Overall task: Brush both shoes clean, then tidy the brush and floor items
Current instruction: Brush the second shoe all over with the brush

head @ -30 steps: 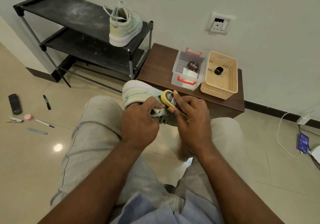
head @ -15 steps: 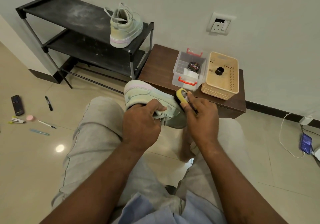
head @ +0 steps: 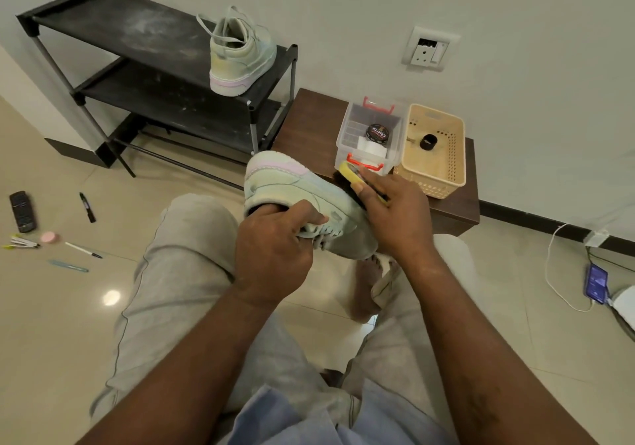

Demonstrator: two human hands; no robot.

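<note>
My left hand [head: 275, 248] grips a pale green sneaker [head: 295, 190] by its collar and laces, holding it above my knees. My right hand [head: 395, 211] holds a yellow-backed shoe brush [head: 350, 173] with its dark bristles against the far side of that sneaker. The matching second sneaker [head: 240, 52] stands on the top shelf of the black shoe rack [head: 103, 25]. On the floor at the left lie a remote [head: 22, 211], a black marker [head: 87, 207], a pink round thing [head: 48, 237], several pens [head: 82, 249] and a blue stick [head: 68, 266].
A low brown table [head: 309, 125] stands by the wall with a clear box [head: 369, 135] holding a polish tin and a beige basket [head: 434, 149] holding a small black thing. A phone [head: 596, 283] on a white charging cable lies on the floor at the right.
My right hand has moved the brush from the near top of the sneaker out to its far side, towards the toe. The left hand keeps its hold on the sneaker.
</note>
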